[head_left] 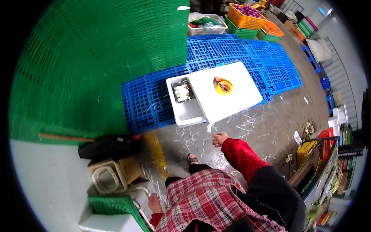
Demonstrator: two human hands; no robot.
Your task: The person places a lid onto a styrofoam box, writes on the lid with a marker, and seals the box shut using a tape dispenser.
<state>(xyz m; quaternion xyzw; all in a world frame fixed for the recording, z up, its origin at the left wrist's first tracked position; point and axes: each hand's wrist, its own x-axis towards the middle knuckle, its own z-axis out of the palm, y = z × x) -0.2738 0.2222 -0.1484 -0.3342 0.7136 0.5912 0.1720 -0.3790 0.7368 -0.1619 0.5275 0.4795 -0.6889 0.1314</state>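
My right hand, in a red dotted sleeve, hangs in the air with its fingers loosely bent and apart; nothing shows in it. Just beyond it lies a white foam box, partly covered by its white lid. A black tray with pale pieces sits in the box's uncovered end. On the lid rests an orange-yellow roll of tape, with a dark part on it. My left hand is low at my side, near stacked crates, apparently empty with loose fingers. Its finger details are small.
Blue plastic pallets support the foam box. Green slatted crates rise at left. An orange crate of purple produce stands behind. A beige stool and a green crate are near my left. Plastic scraps litter the floor.
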